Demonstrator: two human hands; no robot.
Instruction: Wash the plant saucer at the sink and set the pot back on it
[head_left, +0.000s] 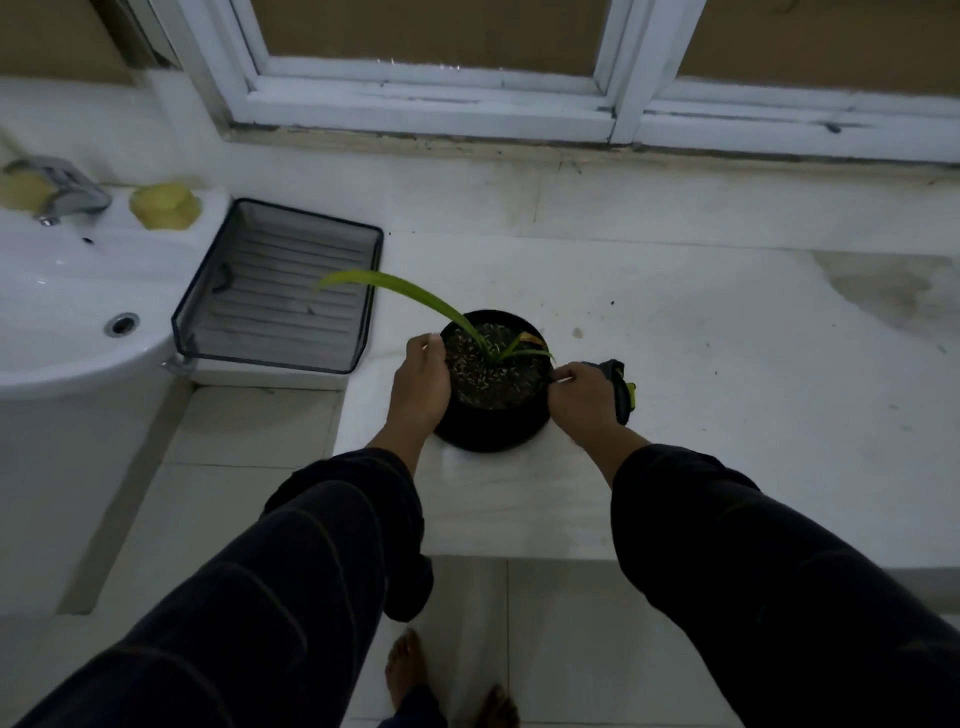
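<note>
Gripping the black pot (493, 410) at its rim, the left hand (422, 382) and right hand (581, 395) close on opposite sides — it sits on the saucer (491, 440) near the white counter's (727, 364) front edge. A grey tray (283, 288) lies between pot and sink (67, 312).

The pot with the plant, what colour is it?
Black. The pot shows best in the head view, gripped between the left hand and right hand.

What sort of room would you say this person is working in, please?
Probably a bathroom or wash area at home. A white basin with a chrome tap stands at the left, a ribbed drain tray beside it, and a white marble counter runs beneath a window.
</note>
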